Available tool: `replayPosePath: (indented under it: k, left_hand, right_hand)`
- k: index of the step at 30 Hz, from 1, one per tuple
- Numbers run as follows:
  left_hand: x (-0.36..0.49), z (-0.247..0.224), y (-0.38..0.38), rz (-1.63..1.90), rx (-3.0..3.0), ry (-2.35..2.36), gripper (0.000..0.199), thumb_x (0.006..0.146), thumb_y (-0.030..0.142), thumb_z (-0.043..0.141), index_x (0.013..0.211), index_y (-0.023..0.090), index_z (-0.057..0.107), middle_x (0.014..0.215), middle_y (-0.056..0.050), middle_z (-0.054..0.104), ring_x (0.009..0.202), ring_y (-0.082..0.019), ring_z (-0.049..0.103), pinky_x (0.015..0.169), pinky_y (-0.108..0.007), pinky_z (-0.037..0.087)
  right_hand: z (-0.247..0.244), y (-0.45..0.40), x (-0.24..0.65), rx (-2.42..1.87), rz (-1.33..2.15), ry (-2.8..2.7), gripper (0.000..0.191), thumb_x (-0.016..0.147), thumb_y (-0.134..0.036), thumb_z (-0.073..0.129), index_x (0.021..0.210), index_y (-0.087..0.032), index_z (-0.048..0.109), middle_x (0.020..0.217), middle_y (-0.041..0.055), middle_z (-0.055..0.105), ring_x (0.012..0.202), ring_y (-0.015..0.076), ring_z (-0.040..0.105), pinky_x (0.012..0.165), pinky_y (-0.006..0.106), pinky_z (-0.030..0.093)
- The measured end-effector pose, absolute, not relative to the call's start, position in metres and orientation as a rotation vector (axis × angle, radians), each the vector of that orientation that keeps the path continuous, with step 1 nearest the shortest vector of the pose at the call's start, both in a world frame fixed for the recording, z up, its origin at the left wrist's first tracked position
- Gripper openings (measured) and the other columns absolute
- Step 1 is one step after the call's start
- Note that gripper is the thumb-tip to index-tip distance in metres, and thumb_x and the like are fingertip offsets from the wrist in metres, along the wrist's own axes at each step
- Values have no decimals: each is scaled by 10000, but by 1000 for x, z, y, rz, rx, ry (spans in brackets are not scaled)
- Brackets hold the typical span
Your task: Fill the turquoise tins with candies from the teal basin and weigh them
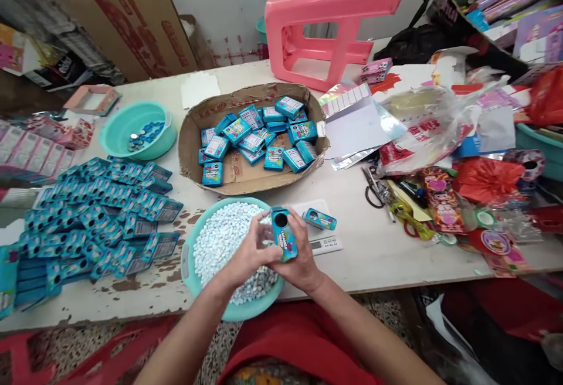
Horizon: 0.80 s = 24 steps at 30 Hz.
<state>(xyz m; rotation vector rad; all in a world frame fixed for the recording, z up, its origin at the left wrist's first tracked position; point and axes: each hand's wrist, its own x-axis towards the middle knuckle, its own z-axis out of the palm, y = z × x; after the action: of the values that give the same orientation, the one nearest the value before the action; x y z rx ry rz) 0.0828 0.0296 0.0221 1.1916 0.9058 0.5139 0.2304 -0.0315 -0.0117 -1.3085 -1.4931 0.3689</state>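
Between both hands, over the right side of a turquoise basin (187,262) of small pale candies (229,238), is a small blue box (285,238) with a round dark hole near its top. My left hand (253,250) grips the box from the left, thumb across its lower front. My right hand (301,256) wraps round its right side, fingers partly hidden behind it. Another blue box (320,220) lies on a white scale (329,244) just right of my hands.
A cardboard tray (250,184) of blue boxes stands beyond the basin. Rows of blue boxes (97,215) and a smaller turquoise bowl (114,130) are at left. Scissors (373,188), plastic bags and packaging lie at right; a pink stool (281,27) stands behind.
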Motion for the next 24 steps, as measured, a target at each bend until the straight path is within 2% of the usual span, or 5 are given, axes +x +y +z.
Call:
replayPosePath:
  k: [4, 7, 11, 16, 24]
  left_hand:
    - [34, -9, -1, 542, 1498, 1263, 440, 845, 484, 478, 1196, 234, 568, 1212, -94, 573, 1146, -283, 499, 986, -428, 373]
    - [-6, -49, 5, 588, 1917, 1669, 405, 845, 457, 481, 1173, 235, 568, 1287, -100, 512, 1244, -293, 400, 1063, -459, 271]
    - [-13, -85, 6, 331, 2173, 1786, 454, 845, 448, 482, 1237, 221, 517, 1317, -132, 459, 1219, -314, 395, 1030, -488, 284]
    - [19, -86, 5, 374, 2178, 1831, 484, 797, 534, 528, 1144, 199, 574, 1161, -144, 519, 1090, -309, 468, 928, -432, 374]
    - [32, -85, 16, 762, 1673, 1741, 236, 777, 426, 574, 725, 200, 612, 749, -22, 602, 743, -171, 550, 722, -278, 406]
  right_hand:
    - [-3, -52, 211, -1374, 813, -1193, 482, 789, -276, 641, 1235, -246, 461, 1171, 78, 596, 1051, 220, 596, 910, 374, 492]
    - [1, -82, 200, -1316, 1163, -1194, 433, 746, -286, 681, 1148, -228, 530, 1053, 48, 639, 904, 185, 629, 817, 312, 510]
    - [-4, -111, 187, -1316, 1432, -1186, 439, 661, -348, 752, 1042, -201, 590, 901, 11, 645, 795, 163, 603, 734, 277, 493]
    - [-12, -113, 188, -1428, 1460, -912, 383, 678, -412, 733, 956, -195, 583, 784, -18, 617, 699, 134, 567, 658, 246, 472]
    - [-5, -102, 183, -1542, 1339, -835, 389, 672, -433, 717, 944, -203, 561, 746, -20, 623, 643, 144, 568, 618, 280, 502]
